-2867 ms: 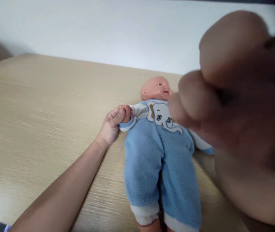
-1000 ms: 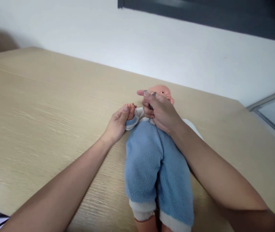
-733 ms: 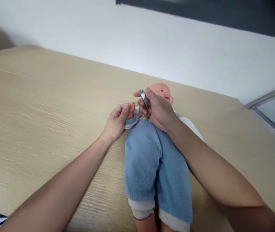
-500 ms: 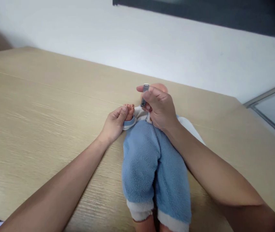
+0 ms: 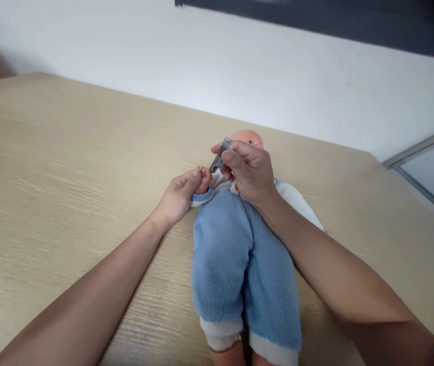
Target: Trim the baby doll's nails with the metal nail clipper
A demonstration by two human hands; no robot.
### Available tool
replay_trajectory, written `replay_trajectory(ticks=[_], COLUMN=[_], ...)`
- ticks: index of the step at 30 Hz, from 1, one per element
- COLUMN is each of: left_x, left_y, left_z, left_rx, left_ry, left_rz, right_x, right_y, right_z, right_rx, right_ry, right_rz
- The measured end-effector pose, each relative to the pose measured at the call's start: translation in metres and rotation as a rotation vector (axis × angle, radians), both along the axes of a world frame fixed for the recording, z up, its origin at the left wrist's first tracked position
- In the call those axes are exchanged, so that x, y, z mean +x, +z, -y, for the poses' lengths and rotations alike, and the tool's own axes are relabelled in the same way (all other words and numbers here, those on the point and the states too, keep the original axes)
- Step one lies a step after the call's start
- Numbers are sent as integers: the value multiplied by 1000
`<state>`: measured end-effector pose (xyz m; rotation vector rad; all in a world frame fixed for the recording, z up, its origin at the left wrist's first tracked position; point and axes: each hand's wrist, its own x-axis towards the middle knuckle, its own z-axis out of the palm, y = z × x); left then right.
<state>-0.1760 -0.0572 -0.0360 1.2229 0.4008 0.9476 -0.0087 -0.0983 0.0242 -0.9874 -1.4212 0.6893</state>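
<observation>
A baby doll [image 5: 240, 269] in a blue fleece suit lies on its back on the wooden table [image 5: 57, 168], head away from me. My left hand [image 5: 177, 195] is closed around the doll's small hand [image 5: 203, 179], holding it up off the table. My right hand [image 5: 249, 173] rests over the doll's chest and pinches a small metal nail clipper [image 5: 219, 155] between thumb and fingers. The clipper's tip points down and left, right at the doll's fingers. The doll's head [image 5: 249, 137] is mostly hidden behind my right hand.
The light wood table reaches a white wall [image 5: 240, 76] at the back. A dark panel [image 5: 335, 20] runs along the top of the wall. A grey-framed surface [image 5: 430, 173] shows at the right edge.
My right hand came down from close to the camera to the doll's chest with the clipper, then turned and lowered the clipper's tip toward the doll's fingers. My left hand kept its hold.
</observation>
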Motion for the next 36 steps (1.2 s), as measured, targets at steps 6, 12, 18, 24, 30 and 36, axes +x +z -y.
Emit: replay_trajectory(ticks=[6,12,18,24,30,36], left_x=[-1,0,-1,-1,-1,-1], left_y=[-1,-3,-4,-4,-5,-2], left_z=[0,0,-1,0,0,0], left_rx=[-48,-72,-85,-73,-74,-48], left_ry=[-35,-41,-49,-26,-30,-22], left_rz=[23,45,38,24,30,16], right_x=[4,2,-3,1,4,2], right_y=[-4,-7,-3,-7,-10,-7], right_z=[-1,-1,0,-2,-3,-1], right_rx=[8,-18,-13,-6,-1,-33], right_ry=[23,45,24,42,47,15], right_rz=[-17,-35,-39,-57,-42,-34])
